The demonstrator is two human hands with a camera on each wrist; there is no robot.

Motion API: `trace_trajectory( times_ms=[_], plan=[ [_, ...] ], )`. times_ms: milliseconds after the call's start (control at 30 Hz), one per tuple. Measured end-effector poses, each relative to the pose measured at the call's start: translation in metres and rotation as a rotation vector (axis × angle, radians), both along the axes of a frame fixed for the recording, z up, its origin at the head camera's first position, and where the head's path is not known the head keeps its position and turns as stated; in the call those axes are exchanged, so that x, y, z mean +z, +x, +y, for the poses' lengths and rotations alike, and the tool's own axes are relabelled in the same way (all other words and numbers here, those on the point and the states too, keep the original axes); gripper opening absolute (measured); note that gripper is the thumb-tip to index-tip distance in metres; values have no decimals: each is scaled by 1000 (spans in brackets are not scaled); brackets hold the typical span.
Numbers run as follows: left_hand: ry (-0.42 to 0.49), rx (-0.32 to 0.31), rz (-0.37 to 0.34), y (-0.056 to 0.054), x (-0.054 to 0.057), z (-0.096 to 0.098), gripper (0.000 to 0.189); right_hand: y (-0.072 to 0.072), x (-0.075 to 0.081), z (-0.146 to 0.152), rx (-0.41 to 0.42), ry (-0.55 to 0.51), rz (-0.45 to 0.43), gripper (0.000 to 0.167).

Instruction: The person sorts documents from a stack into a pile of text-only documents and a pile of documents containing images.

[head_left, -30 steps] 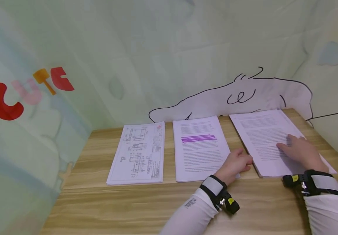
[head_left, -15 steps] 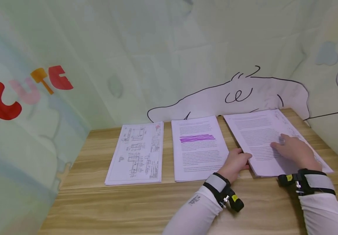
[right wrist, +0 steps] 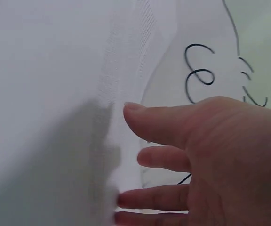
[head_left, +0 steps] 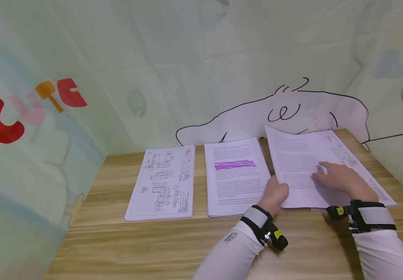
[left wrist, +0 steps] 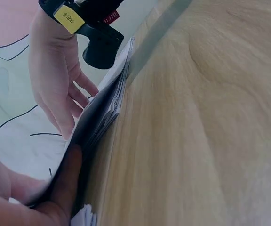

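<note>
My left hand grips the left edge of the printed text pages on the right, thumb on top and fingers beneath. That edge is raised and bowed. In the left wrist view a finger lies under the dark underside of the raised paper. My right hand is over the same pages, its fingers extended toward the left; the right wrist view shows the fingertips right at the paper. Beneath, sheets with a line drawing and a red mark stick out along the right side.
A middle stack of text pages bears purple highlighter strokes and lies close to my left hand. Farther left is a stack of technical drawings. The wooden table meets a printed cloth backdrop behind.
The left edge of the right-hand text pages has come up and shifted left in my left hand's grip. My right hand has moved left, and more of the drawing underneath shows.
</note>
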State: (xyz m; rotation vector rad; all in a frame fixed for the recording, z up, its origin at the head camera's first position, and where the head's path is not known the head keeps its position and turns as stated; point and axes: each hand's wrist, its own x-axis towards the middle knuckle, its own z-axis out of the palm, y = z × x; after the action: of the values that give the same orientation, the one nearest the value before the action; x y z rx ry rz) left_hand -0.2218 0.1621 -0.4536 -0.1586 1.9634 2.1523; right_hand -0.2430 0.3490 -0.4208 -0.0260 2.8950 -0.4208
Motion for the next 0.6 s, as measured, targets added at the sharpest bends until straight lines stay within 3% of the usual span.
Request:
trace_trajectory(
  times_ms=[100, 233, 400, 600],
  plan=[
    [27, 8, 22, 0, -1, -7, 35, -1, 5, -2, 1, -62, -11, 88],
    [78, -42, 54, 1, 1, -23, 39, -4, 12, -7, -32, -174, 51, 92],
    [53, -61, 81, 2, 6, -47, 36, -9, 14, -17, -86, -293, 108, 97],
    [-11, -39, 115, 3, 4, -77, 32, -8, 11, -26, -182, -539, 13, 106]
  ],
)
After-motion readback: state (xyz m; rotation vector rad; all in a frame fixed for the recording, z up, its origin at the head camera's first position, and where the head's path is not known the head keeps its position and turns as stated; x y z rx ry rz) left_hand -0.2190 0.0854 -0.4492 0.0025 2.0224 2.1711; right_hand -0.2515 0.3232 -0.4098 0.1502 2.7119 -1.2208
